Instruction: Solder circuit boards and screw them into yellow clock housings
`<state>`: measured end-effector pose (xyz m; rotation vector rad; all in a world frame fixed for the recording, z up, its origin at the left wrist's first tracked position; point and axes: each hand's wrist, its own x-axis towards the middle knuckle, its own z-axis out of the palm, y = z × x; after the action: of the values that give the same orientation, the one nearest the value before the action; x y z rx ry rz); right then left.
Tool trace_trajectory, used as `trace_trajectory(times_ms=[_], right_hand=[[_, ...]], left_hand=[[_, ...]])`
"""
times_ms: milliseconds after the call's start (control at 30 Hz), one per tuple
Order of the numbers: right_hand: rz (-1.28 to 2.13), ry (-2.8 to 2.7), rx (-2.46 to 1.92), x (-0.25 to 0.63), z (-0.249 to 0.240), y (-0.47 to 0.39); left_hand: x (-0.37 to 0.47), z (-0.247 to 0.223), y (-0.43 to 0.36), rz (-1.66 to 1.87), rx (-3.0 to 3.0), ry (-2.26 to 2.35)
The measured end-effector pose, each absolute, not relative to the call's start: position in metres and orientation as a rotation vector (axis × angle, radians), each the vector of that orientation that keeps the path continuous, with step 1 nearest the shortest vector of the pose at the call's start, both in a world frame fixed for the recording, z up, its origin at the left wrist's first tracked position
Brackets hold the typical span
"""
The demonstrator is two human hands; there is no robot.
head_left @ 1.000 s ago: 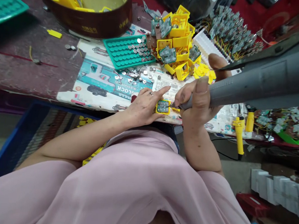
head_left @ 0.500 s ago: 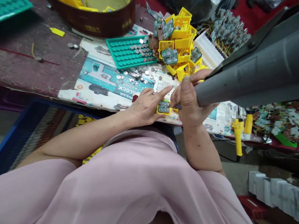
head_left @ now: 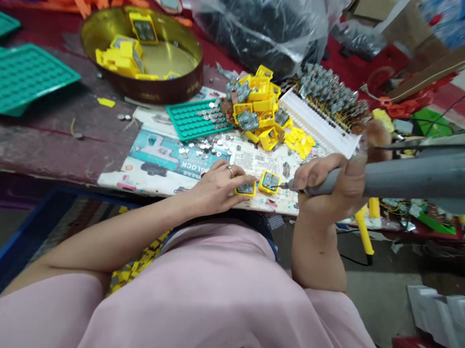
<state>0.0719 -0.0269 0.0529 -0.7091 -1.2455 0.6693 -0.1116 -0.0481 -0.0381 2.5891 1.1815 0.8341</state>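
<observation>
My right hand (head_left: 327, 187) is wrapped round the front of a long grey power screwdriver (head_left: 415, 170). Its thin bit points left, with the tip at the right side of a small yellow case (head_left: 270, 181) that has a grey-green board inside; whether it touches a screw I cannot tell. My left hand (head_left: 218, 186), a ring on one finger, grips a similar yellow case (head_left: 246, 188) between thumb and fingers at the table's front edge. Both cases lie on a printed cardboard sheet (head_left: 166, 173). Behind them is a pile of open yellow cases (head_left: 265, 100) with boards.
A green tray (head_left: 180, 122) holds silver button cells, more lying loose before it. A round tin (head_left: 143, 92) with yellow cases stands back left. Yellow covers (head_left: 299, 141), a white rack (head_left: 317, 121) and a yellow-handled tool (head_left: 364, 230) are on the right.
The screwdriver and my right hand have moved right, off the case under my left hand. Two cases now show apart. The camera view has tilted up, showing more of the table's back.
</observation>
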Motion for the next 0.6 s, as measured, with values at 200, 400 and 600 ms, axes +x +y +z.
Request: trace_trajectory(times_ms=[200, 400, 600], right_hand=[[0.705, -1.177, -0.696, 0.088, 0.039, -0.029], [0.75, -1.183, -0.683, 0.091, 0.037, -0.027], [0.77, -1.168, -0.64, 0.093, 0.039, -0.021]], left_hand=[[-0.109, 0.025, 0.041, 0.824, 2.743, 1.43], [-0.058, 0.053, 0.136, 0.593, 2.749, 1.655], [-0.055, 0.037, 0.142, 0.664, 2.77, 1.613]])
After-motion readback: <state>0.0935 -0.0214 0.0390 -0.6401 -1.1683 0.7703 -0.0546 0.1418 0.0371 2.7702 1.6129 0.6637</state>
